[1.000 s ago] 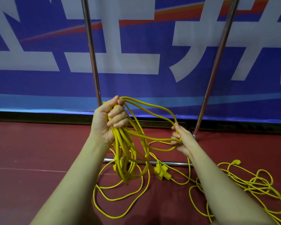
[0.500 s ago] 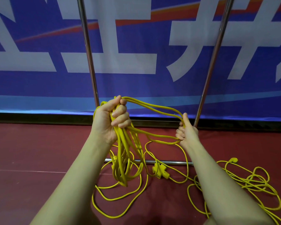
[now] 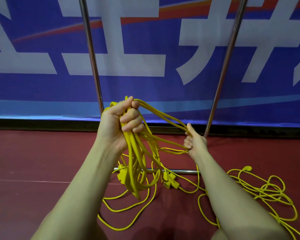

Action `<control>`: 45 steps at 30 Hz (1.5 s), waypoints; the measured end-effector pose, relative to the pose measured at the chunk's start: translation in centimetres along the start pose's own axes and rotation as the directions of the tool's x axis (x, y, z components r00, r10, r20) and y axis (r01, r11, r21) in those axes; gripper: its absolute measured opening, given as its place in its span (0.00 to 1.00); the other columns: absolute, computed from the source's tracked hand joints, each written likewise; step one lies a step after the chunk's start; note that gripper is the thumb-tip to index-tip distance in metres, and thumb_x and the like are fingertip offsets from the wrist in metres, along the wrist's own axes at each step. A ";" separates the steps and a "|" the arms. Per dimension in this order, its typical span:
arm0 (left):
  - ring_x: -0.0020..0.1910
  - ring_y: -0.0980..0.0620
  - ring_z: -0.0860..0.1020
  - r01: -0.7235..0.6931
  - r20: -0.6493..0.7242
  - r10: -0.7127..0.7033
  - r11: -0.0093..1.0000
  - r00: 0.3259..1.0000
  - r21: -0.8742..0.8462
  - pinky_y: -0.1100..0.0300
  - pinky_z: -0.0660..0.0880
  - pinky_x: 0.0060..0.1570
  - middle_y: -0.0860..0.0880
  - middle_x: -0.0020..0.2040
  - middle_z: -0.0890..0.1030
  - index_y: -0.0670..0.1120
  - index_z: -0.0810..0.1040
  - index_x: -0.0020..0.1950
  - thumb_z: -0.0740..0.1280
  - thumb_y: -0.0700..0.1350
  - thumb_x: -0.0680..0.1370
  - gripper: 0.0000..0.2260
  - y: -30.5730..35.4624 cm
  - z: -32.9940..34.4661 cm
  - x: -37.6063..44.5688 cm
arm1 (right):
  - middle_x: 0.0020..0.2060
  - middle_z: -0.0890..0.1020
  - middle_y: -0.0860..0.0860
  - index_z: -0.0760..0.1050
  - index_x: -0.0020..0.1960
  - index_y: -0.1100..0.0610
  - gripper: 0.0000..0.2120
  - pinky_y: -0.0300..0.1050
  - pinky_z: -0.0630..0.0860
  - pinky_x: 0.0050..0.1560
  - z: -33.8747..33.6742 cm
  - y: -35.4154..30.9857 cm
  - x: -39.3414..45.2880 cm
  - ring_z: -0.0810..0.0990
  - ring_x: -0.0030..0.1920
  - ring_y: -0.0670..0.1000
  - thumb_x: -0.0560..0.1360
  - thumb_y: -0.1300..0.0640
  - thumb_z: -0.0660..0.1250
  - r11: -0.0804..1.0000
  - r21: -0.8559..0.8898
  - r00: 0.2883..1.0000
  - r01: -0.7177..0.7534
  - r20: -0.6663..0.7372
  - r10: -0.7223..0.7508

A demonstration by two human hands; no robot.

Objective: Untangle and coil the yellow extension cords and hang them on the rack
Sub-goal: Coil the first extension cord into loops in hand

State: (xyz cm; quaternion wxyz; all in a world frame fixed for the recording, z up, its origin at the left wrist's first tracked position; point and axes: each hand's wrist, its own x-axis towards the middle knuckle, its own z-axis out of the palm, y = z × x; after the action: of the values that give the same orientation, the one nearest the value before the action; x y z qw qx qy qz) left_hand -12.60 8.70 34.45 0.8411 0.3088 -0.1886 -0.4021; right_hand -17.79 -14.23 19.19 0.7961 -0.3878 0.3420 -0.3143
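Coiling is the step in hand, judging by the bundle of loops already gathered. The left hand (image 3: pixel 119 125) is raised in front of the person, fingers curled tight round the top of a bunch of yellow extension cord loops (image 3: pixel 137 163), which hang down from the fist toward the dark red floor (image 3: pixel 33 161). The right hand (image 3: pixel 195 142) sits lower and to the right, near the foot of the rack's right upright (image 3: pixel 227 59); its fingers are curled round two or three strands that stretch from the left fist across to it, the thumb lying along the top strand.

The next move, as it looks, calls for bringing that stretched length back to the left hand as one more loop — while feeding slack up from the floor. Loose cord trails below the bundle, past a yellow multi-outlet socket end (image 3: pixel 171 181) lying just in front of the rack's bottom rail (image 3: pixel 184 171). A second socket end hangs among the loops.

Further right, a separate tangle of cord (image 3: pixel 267 193) lies on the floor, well apart from both hands — not yet coiled. Whether it joins the held cord cannot be told. Nothing hangs on the visible part of the rack. A blue banner (image 3: pixel 145 87) with large white lettering stands behind.
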 end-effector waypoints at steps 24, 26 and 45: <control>0.28 0.58 0.81 -0.045 -0.169 0.028 0.994 0.985 -0.097 0.64 0.78 0.26 0.51 0.32 0.83 0.43 0.80 0.40 0.60 0.42 0.77 0.10 -0.3 -0.4 0.8 | 0.45 0.78 0.54 0.77 0.56 0.58 0.21 0.45 0.73 0.48 1.2 2.9 -2.1 0.77 0.46 0.52 0.82 0.45 0.51 0.930 -0.367 0.974 -0.039 0.196 0.118; 0.20 0.61 0.74 -0.038 -0.153 0.020 0.992 0.988 -0.118 0.68 0.73 0.22 0.52 0.31 0.81 0.43 0.77 0.42 0.59 0.41 0.78 0.08 -0.5 -0.7 1.1 | 0.53 0.77 0.53 0.74 0.64 0.56 0.20 0.50 0.67 0.60 1.7 3.3 -2.3 0.74 0.58 0.53 0.82 0.47 0.51 0.917 -0.396 0.976 -0.036 0.185 0.118; 0.20 0.56 0.64 0.293 0.317 -0.197 0.910 0.928 -0.293 0.62 0.70 0.21 0.47 0.25 0.72 0.34 0.77 0.46 0.64 0.38 0.78 0.07 -1.9 -4.1 2.8 | 0.70 0.67 0.49 0.65 0.71 0.48 0.19 0.56 0.55 0.73 3.4 2.3 -4.0 0.62 0.72 0.50 0.82 0.47 0.51 0.525 -0.666 0.844 0.530 0.476 -0.247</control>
State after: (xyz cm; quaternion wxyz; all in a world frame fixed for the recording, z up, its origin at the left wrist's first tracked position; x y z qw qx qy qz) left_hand -9.66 7.03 30.37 0.7881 0.1227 -0.1940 -0.5712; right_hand -16.81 -8.62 20.04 0.5004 -0.8051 0.2108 -0.2385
